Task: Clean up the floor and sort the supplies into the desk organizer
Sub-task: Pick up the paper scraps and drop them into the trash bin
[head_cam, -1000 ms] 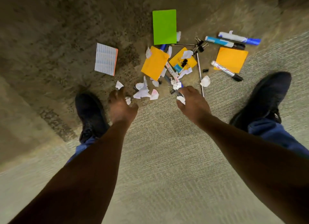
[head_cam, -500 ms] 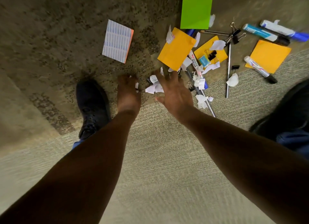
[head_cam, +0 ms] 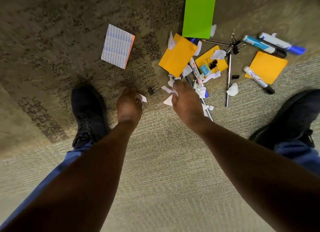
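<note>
At far left a dark shoe (head_cam: 89,110) stands on the speckled floor (head_cam: 52,41). Beyond it lies a lined notepad (head_cam: 118,46) with an orange edge, alone and well apart from the rest. The left hand (head_cam: 129,105) is curled, its fingers pinching a white paper scrap (head_cam: 143,98) that sticks out on its right side. Just beyond that scrap a small black binder clip (head_cam: 152,90) lies on the floor by itself.

The right hand (head_cam: 186,101) reaches into the near edge of the litter with fingers bent around torn white paper pieces (head_cam: 168,100); whether it grips them firmly or only touches them, I cannot tell.

Past the right hand, a tilted orange card (head_cam: 177,57) overlaps a white marker (head_cam: 195,70), and a green card (head_cam: 198,15) lies farther away. To the right, a second orange sheet (head_cam: 207,57) carries a black binder clip (head_cam: 213,64) and a small blue item (head_cam: 204,69). A thin pen (head_cam: 229,79) lies lengthwise beside it, with a crumpled paper ball (head_cam: 232,91) touching its near part and 1 tiny clip (head_cam: 235,77) just right of it. More clips (head_cam: 234,44) cluster at the pen's far end.

Farther right, 2 thick markers (head_cam: 270,44) lie side by side, an orange sticky pad (head_cam: 269,66) sits nearer, and 1 black-capped marker (head_cam: 258,80) rests across the pad's near corner. The other dark shoe (head_cam: 292,117) closes the right side.
</note>
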A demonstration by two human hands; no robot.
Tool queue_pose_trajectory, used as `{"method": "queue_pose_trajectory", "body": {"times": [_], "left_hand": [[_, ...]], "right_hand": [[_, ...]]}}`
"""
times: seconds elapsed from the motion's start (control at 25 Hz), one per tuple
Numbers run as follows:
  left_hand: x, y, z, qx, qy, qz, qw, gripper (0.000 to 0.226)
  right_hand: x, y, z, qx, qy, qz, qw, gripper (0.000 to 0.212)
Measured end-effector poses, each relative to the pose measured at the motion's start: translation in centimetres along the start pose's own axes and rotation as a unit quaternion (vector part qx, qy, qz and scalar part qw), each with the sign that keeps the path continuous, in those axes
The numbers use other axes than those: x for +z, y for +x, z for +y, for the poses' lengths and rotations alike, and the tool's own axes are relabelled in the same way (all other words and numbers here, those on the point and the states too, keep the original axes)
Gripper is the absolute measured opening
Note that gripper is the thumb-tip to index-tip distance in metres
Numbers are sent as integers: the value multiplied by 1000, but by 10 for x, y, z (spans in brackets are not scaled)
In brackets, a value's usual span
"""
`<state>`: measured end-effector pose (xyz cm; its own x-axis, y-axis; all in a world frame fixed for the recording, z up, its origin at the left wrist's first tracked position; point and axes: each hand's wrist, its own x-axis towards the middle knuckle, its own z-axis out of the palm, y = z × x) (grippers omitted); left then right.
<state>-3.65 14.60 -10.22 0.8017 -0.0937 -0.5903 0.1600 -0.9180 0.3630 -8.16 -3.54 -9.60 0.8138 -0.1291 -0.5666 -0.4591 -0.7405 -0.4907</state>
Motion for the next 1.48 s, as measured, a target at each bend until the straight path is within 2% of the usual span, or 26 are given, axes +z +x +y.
{"method": "queue_pose_trajectory", "body": {"times": [0.08,0.16,0.36,0.48,0.6,0.72,0.84,0.92,1.0,1.16,1.24,1.36,1.48], "left_hand": [[0,-5,12,-31,-43,17,998,7],[3,-9,29,-35,-81,16,996,6],[12,-1,64,9,-102,-7,995,7],[22,1,75,52,-55,-24,997,4],[34,-4,78,110,29,-45,992,17],[42,-10,76,118,29,-65,991,39],[44,-14,75,123,27,-85,988,68],[46,-15,77,125,60,-98,986,74],[48,-14,80,126,86,-104,983,71],[51,-14,79,161,112,-103,975,65],[51,-12,78,169,107,-96,975,56],[52,-6,74,194,110,-75,972,38],[53,-4,70,199,67,-74,975,32]], "right_hand": [[-12,-1,7,51,59,39,996,40],[-22,1,13,89,69,61,992,46],[-32,-3,25,173,-68,92,978,45],[-25,-9,29,123,-134,28,983,52],[-18,-7,34,76,-171,-1,982,64],[-12,-6,38,57,-170,-13,984,68],[-13,-4,42,55,-142,-19,988,58],[-15,-4,45,60,-116,-9,991,58],[-20,-6,48,78,-69,6,995,54],[-34,-16,53,134,62,73,986,33],[-40,-21,54,147,112,71,980,31],[-38,-27,51,129,111,42,985,37],[-27,-21,45,92,65,7,994,46]]}}
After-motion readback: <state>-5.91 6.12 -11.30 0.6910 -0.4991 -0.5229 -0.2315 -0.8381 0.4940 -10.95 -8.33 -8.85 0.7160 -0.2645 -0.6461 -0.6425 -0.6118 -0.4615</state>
